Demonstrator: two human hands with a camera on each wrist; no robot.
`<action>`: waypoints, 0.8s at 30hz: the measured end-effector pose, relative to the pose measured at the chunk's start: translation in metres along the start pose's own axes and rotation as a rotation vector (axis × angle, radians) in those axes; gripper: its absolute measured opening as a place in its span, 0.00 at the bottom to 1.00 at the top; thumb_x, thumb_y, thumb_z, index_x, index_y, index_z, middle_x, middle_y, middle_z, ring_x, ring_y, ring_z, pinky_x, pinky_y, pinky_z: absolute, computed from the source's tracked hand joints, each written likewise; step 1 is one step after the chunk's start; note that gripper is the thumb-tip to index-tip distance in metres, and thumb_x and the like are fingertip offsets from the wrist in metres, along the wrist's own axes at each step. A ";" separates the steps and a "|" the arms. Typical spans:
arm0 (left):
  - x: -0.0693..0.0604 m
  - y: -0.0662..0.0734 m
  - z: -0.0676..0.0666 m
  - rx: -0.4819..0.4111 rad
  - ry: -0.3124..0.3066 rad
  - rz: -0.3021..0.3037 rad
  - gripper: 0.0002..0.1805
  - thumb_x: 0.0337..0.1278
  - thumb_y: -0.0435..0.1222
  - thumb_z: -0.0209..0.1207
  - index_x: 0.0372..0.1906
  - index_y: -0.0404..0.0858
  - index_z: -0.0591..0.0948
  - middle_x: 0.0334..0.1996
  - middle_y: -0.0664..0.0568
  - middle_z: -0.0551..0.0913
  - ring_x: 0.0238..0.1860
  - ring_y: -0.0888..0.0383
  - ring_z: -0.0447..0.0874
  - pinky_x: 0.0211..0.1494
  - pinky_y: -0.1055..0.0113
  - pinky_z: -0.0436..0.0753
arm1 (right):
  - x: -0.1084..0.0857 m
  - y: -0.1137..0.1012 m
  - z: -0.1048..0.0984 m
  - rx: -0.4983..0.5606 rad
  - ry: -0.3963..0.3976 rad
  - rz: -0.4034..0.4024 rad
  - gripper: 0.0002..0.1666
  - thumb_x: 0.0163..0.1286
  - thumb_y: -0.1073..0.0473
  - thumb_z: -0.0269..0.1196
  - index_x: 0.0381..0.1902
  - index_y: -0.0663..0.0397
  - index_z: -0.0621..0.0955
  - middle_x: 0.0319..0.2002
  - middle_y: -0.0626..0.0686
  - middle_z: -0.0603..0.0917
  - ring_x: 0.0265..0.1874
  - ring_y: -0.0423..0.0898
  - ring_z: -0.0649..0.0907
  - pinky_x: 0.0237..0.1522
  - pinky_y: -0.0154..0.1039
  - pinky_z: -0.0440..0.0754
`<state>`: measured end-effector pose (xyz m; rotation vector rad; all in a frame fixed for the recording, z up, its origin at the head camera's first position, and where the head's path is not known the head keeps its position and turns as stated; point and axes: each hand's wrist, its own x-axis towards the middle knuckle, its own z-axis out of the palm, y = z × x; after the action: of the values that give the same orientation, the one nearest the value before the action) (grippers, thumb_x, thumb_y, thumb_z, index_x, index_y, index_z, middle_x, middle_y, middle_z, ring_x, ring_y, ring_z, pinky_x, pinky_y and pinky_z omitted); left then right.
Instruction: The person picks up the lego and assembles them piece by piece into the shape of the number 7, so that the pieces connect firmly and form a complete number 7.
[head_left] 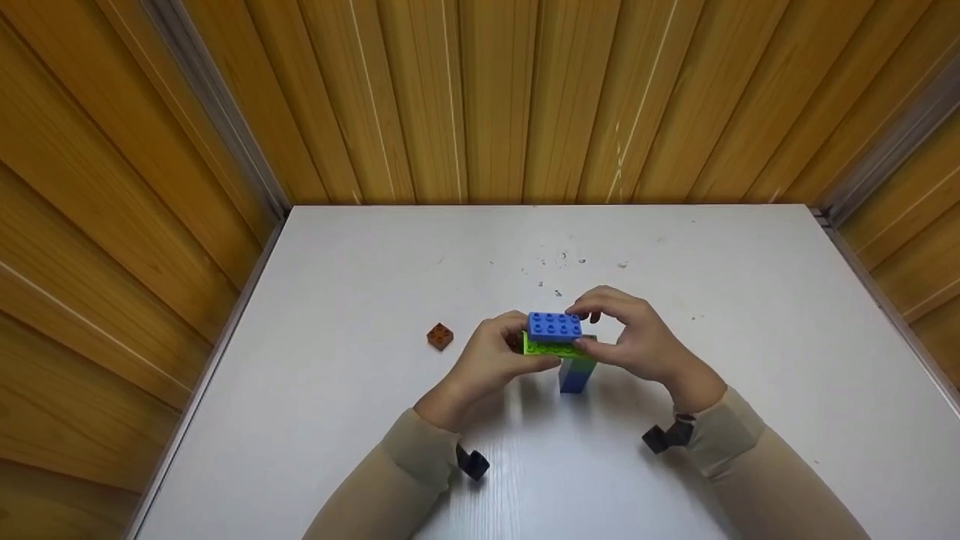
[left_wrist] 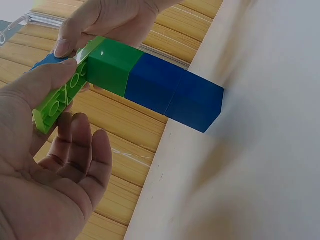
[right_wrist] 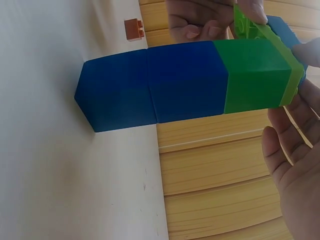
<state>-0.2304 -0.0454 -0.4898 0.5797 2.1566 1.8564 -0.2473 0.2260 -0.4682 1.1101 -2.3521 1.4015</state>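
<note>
A tower stands upright on the table, made of two blue bricks (left_wrist: 195, 100) with a green brick (left_wrist: 115, 65) above them. Across its top lies a lime-green toy brick (head_left: 534, 349), thin and long, jutting out to the left. A blue eight-stud brick (head_left: 553, 327) is on the lime brick; whether it is fully pressed on, I cannot tell. My left hand (head_left: 487, 356) pinches the overhanging end of the lime brick between thumb and fingers. From the right, my right hand (head_left: 637, 337) holds the blue eight-stud brick's end between thumb and fingertips.
A small brown brick (head_left: 440, 336) lies on the white table (head_left: 337, 300), left of my left hand. Wood-patterned panels (head_left: 495, 97) rise behind the table and at both sides. Small dark marks dot the tabletop beyond the tower.
</note>
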 end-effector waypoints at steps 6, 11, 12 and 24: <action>0.000 0.001 -0.002 -0.033 -0.018 -0.006 0.23 0.63 0.34 0.81 0.62 0.40 0.92 0.56 0.49 0.95 0.47 0.60 0.91 0.53 0.71 0.91 | 0.000 -0.001 0.004 0.030 -0.016 -0.023 0.25 0.65 0.70 0.81 0.58 0.50 0.91 0.50 0.53 0.92 0.49 0.48 0.86 0.53 0.35 0.85; 0.000 0.002 -0.002 -0.071 -0.044 -0.015 0.21 0.64 0.34 0.80 0.61 0.35 0.92 0.55 0.46 0.96 0.51 0.60 0.95 0.56 0.68 0.94 | -0.001 -0.001 0.006 0.041 -0.031 -0.041 0.27 0.64 0.71 0.81 0.60 0.51 0.91 0.50 0.54 0.92 0.48 0.51 0.86 0.52 0.36 0.85; 0.000 0.002 -0.002 -0.069 -0.044 -0.015 0.21 0.64 0.34 0.81 0.60 0.35 0.92 0.55 0.46 0.96 0.51 0.60 0.95 0.57 0.67 0.94 | -0.001 -0.001 0.006 0.043 -0.035 -0.040 0.28 0.64 0.71 0.81 0.61 0.50 0.91 0.51 0.54 0.92 0.48 0.51 0.86 0.52 0.36 0.85; 0.000 0.003 -0.003 -0.103 -0.067 -0.018 0.20 0.64 0.32 0.80 0.59 0.34 0.92 0.53 0.45 0.97 0.52 0.57 0.96 0.59 0.65 0.94 | -0.005 -0.004 0.007 -0.008 -0.063 -0.113 0.28 0.65 0.74 0.78 0.61 0.51 0.92 0.53 0.54 0.90 0.55 0.43 0.86 0.61 0.27 0.85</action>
<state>-0.2308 -0.0480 -0.4866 0.5900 2.0047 1.8975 -0.2389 0.2216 -0.4718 1.2805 -2.2949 1.3365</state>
